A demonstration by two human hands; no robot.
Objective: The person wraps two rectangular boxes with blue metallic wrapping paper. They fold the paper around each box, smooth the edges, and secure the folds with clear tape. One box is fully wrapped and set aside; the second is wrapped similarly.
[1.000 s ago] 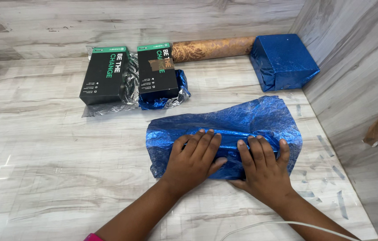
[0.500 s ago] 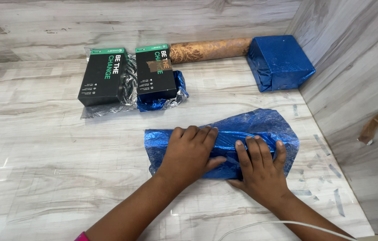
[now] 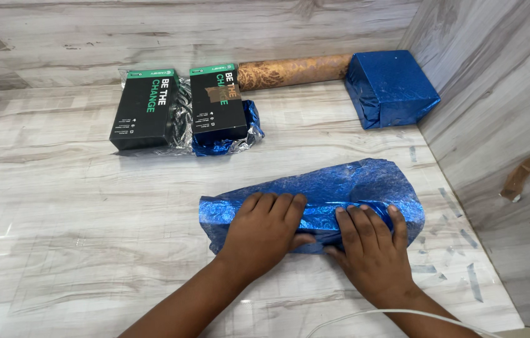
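Both my hands lie flat on the blue foil wrapping sheet (image 3: 340,188), which sits toward the right end of the surface (image 3: 77,206), nearer the front edge than the back. My left hand (image 3: 265,228) presses palm-down on the left half of the bundle, fingers (image 3: 277,203) spread and released, gripping nothing, only pinning the fold. My right hand (image 3: 371,247) does the same on the right half, its fingers laid over the rolled crease, thumb tucked toward the middle. There seems to be something boxy under the foil, though I cannot see it.

To do this fold well, I judge that I should keep even downward pressure with both palms so the sheet stays taut over whatever lies beneath, then slide my fingertips outward along the crease toward the loose right flap, which stands raised and wrinkled. Foil like this tears and springs back, so I would smooth it slowly instead of tugging.

At the back edge lie two black boxes (image 3: 146,109) with green tops, one of them resting on a crumpled blue foil scrap (image 3: 249,125), beside a brown patterned roll (image 3: 296,69). In the back right corner sits a blue wrapped parcel (image 3: 390,87). Strips of clear tape (image 3: 459,238) dot the surface near my right hand.
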